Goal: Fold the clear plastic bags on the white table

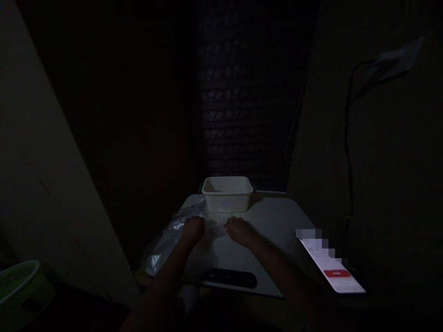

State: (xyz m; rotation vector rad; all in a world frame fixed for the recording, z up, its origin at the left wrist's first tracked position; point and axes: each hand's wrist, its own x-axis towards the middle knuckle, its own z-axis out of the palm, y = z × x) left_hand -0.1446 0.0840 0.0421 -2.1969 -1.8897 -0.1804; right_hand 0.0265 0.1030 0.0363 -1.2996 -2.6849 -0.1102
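Note:
In dim light, my left hand (pixel 194 229) is closed over clear, crinkled plastic (pixel 162 244), which looks like a bag or sheet and spreads across the left of a pale tabletop (pixel 273 226). My right hand (pixel 238 229) is also closed, a short way to the right, with its fingertips at the faint plastic that stretches between the two hands. Too little light falls there to show exactly how the fingers grip. Just beyond both hands stands a white rectangular plastic tub (pixel 226 203). Its contents are mostly hidden.
A long black slot or strip (pixel 230 278) lies along the table's near edge. To the right is a lit phone (pixel 330 263). A green basket (pixel 34 272) sits low at the left. A black cable (pixel 347 129) hangs on the right wall, and a dark slatted blind (pixel 221 115) is behind.

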